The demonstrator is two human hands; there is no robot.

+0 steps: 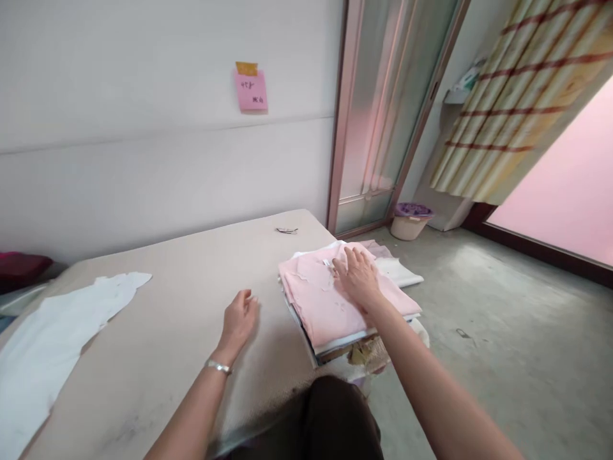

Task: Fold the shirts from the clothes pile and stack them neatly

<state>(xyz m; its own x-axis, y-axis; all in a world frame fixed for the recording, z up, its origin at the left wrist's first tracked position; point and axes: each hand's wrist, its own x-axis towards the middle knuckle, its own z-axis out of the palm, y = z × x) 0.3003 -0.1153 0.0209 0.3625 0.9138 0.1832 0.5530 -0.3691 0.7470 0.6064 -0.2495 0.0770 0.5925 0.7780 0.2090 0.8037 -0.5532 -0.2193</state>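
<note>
My right hand (358,278) lies flat with fingers spread on a folded pink garment (320,303). That garment tops a stack of folded cloth, with a white layer (345,342) showing beneath it. The stack sits at the right edge of the beige padded surface (201,268). Left of the pile, my left hand (238,322) hovers over or rests on this surface, holding nothing. Its fingers are loosely curved and slightly blurred, the thumb apart. A silver bracelet (219,367) circles my left wrist. White cloth (52,345) is spread out at the far left.
Eyeglasses or a similar thin dark item (287,230) lie near the wall. A pink note (251,91) is taped there. Beyond the pile stand a sliding glass door (383,128) and a small bin (409,225) on the concrete floor (507,332). Dark red material (22,268) lies far left.
</note>
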